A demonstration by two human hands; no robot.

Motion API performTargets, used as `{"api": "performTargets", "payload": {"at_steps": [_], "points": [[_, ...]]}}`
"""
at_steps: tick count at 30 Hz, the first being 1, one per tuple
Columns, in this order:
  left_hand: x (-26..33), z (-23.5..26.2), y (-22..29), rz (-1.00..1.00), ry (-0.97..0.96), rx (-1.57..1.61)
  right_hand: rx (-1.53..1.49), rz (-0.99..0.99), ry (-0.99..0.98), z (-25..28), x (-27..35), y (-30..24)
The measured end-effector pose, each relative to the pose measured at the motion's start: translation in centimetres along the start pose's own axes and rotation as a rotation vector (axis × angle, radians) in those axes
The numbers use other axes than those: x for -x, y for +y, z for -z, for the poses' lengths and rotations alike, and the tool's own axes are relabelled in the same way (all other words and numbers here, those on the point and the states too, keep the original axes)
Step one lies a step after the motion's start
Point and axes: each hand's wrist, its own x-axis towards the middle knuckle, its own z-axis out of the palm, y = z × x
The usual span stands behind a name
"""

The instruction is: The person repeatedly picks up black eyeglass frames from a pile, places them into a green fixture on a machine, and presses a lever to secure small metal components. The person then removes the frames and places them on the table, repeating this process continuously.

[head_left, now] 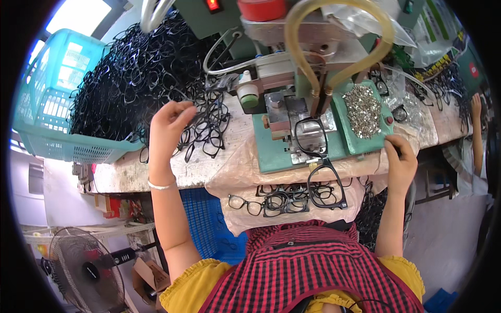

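Observation:
A black eyeglass frame (pixel 324 180) sits at the press's work point, one rim on the fixture and the other hanging over its front edge; neither hand touches it. On the left, my left hand (pixel 169 125) is raised beside loose black eyeglass frames (pixel 211 130), fingers loosely bent, thumb apart, nothing visible in it. My right hand (pixel 401 161) is at the near right corner of a green tray (pixel 357 144) of small shiny metal pieces (pixel 364 112). Its thumb and index finger are pinched together; whatever they hold is too small to make out.
A bench press (pixel 282 73) with a looped yellowish hose (pixel 383 49) stands ahead. Behind my left hand rises a large heap of black frames (pixel 130 78) by a turquoise basket (pixel 62 138). More frames (pixel 284 201) lie on the cloth before me. A fan (pixel 88 268) stands lower left.

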Motion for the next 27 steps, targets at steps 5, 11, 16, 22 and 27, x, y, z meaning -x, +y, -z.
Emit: {"api": "performTargets", "payload": {"at_steps": [5, 11, 16, 22, 27], "points": [[1.3, -6.1, 0.8, -0.07, 0.161, 0.307, -0.273, 0.306, -0.227, -8.5, -4.2, -8.4], [7.3, -10.5, 1.3, 0.028, 0.415, 0.528, -0.533, 0.028, -0.226, -11.7, -2.1, -8.2], [5.9, -7.4, 10.1, -0.536, 0.408, 0.62, -0.603, 0.006, -0.28, -11.5, -2.4, -9.3], [3.5, -6.4, 15.8, -0.679, 0.345, 0.254, -0.679, -0.058, -0.35, -10.4, -1.0, -12.5], [6.2, -9.9, 16.1, -1.271, -0.069, 0.085, -0.38, 0.15, -0.406, -7.6, -2.9, -9.2]]}}
